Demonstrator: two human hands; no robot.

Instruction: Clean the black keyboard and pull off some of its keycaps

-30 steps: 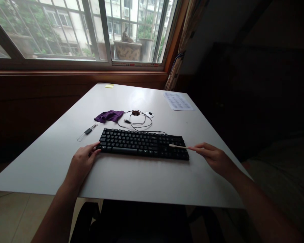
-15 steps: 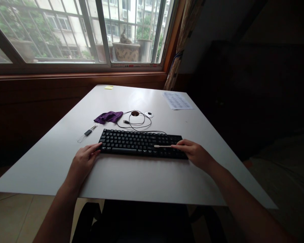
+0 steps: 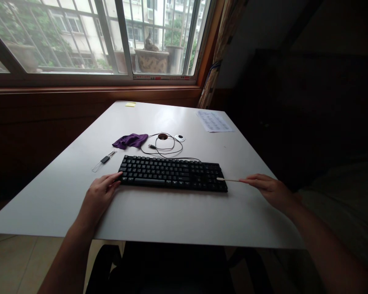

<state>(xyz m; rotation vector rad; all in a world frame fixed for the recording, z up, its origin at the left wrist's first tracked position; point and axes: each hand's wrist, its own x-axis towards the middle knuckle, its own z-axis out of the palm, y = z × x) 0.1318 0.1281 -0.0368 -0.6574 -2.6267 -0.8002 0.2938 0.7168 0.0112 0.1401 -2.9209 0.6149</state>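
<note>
A black keyboard (image 3: pixel 171 173) lies flat across the white table, its cable (image 3: pixel 181 149) loosely coiled behind it. At its left end, my left hand (image 3: pixel 99 196) grips the front corner between fingers and thumb. My right hand (image 3: pixel 268 190) is off the keyboard's right end, closed around the handle of a slim, pale toothbrush (image 3: pixel 230 180). The brush head points left, over the number keys; whether it touches them I cannot tell. Left of the keyboard is a wire keycap puller (image 3: pixel 105 159) with a dark grip. Behind that lies a crumpled purple cloth (image 3: pixel 131 141).
A round cable hole (image 3: pixel 162 137) opens in the table (image 3: pixel 171 216), its white cover (image 3: pixel 179 138) lying beside it. Printed sheets (image 3: pixel 215 121) are at the back right, a yellow note (image 3: pixel 130 104) at the back left. A barred window is beyond.
My right hand has moved right with the toothbrush, so the brush head has gone from the keyboard's middle-right keys to its number keys. My left hand still holds the left corner.
</note>
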